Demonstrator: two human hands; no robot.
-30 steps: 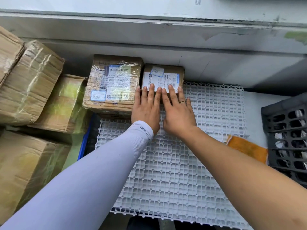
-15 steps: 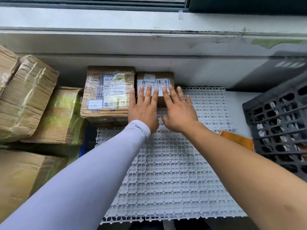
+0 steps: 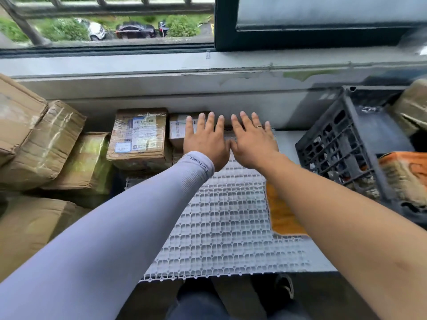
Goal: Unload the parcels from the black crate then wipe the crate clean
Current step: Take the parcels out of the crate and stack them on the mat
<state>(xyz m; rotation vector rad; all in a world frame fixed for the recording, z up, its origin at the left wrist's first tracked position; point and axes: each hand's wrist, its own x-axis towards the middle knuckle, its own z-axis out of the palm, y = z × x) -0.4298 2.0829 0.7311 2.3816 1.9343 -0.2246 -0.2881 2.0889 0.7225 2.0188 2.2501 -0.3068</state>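
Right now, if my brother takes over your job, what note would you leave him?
Left hand: open, fingers flat over the small parcel.
Right hand: open, holding nothing.
Small parcel sits on the white mat by the wall, next to a bigger parcel.
Black crate is on the right, with parcels inside.
Done: some parcels out.
Left: empty the crate, then wipe it.
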